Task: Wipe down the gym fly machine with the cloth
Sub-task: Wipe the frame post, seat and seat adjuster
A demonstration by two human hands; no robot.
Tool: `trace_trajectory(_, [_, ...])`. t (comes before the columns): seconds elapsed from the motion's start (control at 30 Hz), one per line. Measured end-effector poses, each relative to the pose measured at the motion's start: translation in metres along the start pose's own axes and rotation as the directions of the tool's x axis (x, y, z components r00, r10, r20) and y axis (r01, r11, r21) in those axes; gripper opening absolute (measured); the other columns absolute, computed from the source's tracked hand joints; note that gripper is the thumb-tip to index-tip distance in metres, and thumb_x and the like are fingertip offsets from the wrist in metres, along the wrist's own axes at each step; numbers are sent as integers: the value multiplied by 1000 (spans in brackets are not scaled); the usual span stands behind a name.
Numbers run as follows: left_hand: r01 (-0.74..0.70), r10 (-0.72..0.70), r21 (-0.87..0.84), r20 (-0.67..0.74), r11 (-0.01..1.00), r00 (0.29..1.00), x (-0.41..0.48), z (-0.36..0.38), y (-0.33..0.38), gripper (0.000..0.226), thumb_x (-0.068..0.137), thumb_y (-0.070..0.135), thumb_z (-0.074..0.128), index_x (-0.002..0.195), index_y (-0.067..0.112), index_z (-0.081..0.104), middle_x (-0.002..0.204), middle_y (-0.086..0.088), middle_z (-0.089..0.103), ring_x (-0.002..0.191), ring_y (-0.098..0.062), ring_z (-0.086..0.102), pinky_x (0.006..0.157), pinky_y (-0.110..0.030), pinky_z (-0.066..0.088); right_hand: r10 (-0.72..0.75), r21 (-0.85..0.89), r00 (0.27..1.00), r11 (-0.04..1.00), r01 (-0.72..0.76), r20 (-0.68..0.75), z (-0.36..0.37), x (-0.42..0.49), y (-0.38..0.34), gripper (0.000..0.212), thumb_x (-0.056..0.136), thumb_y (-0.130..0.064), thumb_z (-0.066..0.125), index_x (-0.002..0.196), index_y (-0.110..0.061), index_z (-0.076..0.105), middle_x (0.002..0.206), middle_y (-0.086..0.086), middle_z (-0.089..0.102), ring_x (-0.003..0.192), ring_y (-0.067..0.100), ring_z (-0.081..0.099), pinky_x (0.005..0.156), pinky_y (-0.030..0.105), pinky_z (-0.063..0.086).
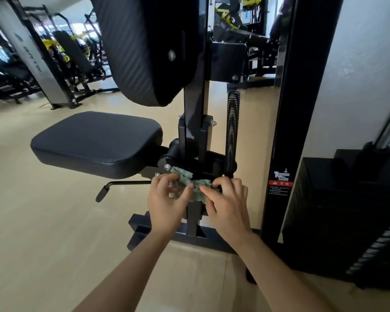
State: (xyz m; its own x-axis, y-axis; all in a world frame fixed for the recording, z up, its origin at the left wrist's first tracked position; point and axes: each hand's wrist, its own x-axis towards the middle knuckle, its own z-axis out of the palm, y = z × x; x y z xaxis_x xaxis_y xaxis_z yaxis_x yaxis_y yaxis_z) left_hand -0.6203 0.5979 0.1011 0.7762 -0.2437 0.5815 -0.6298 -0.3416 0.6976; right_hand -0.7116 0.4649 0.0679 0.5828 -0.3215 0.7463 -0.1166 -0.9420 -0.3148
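Note:
The black fly machine fills the middle of the view, with its padded seat (95, 143) at left and its back pad (144, 50) above. A crumpled pale green cloth (187, 180) lies against the black frame bracket just below and right of the seat. My left hand (167, 203) pinches the cloth's left part with thumb and fingers. My right hand (227, 203) grips its right part, fingers curled over the bracket edge. Part of the cloth is hidden behind both hands.
A coil spring (232, 131) stands upright right of the seat post. A black lever handle (122, 185) sticks out left under the seat. The weight stack (347, 221) and a black upright with a warning label (279, 181) are at right. Other gym machines (61, 55) stand far left on the pale floor.

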Motion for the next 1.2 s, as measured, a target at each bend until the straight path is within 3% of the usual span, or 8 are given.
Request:
trace_trajectory(0.1, [32,-37,-94,-45,995,998,-5,18,-1,40,78,29,86,109,21,62,118,6,47,104,2,57,85,-29,58,21,87,999,996,-19,-27,-9,-6,15,28,84,-12,74,111,-20,75,111,1,55,104,23,49,86,31,42])
trace_trajectory(0.2, [40,-50,-177,-49,983,998,-9,28,-1,46,77,21,88,114,20,60,125,6,39,115,2,50,92,-37,58,261,284,965,926,-249,-5,-18,-7,22,29,83,-12,79,110,-20,72,115,-5,50,107,13,53,90,24,48])
trace_trajectory(0.47, [-118,124,-126,43,985,991,-14,31,-13,60,74,28,89,123,17,57,127,11,35,116,-12,50,94,-20,50,602,562,797,641,-523,56,-7,1,9,37,83,-4,78,106,-21,54,110,-5,59,98,4,63,72,10,50])
trace_trajectory(0.6, [-125,125,-106,-11,986,992,-3,27,-18,31,80,11,83,106,14,66,115,7,46,101,-6,50,88,-18,48,588,453,807,707,-542,48,-13,1,8,24,87,-9,76,107,-13,64,105,-5,66,92,8,66,70,10,49])
trace_trajectory(0.73, [-59,56,-65,-54,996,997,2,16,-33,23,82,9,82,102,9,70,110,-5,56,95,-14,55,83,-34,54,450,264,855,884,-386,-259,-41,-2,3,19,87,-19,77,102,-15,66,99,-6,62,89,10,59,74,14,49])
trace_trajectory(0.83, [19,-29,-102,-91,995,995,3,11,-37,25,83,11,81,105,11,69,111,1,51,98,-17,56,85,-38,55,583,310,689,813,-493,-432,-63,1,10,35,82,-26,80,107,-20,57,106,-5,52,95,12,56,82,20,51])
trace_trajectory(0.93, [118,-133,-135,-104,984,986,2,15,-33,29,85,16,80,110,14,66,118,-4,50,101,-14,53,89,-26,48,711,397,578,703,-591,-399,-75,4,20,53,77,-27,84,118,-20,51,116,-6,48,104,11,54,85,13,48])
trace_trajectory(1.2, [24,-33,-154,-57,988,998,-13,36,-9,45,83,24,82,121,14,60,124,-2,45,110,-7,48,95,-16,43,678,436,672,722,-537,-298,-74,1,27,60,84,-14,79,136,-18,49,125,-6,59,111,1,60,92,11,48])
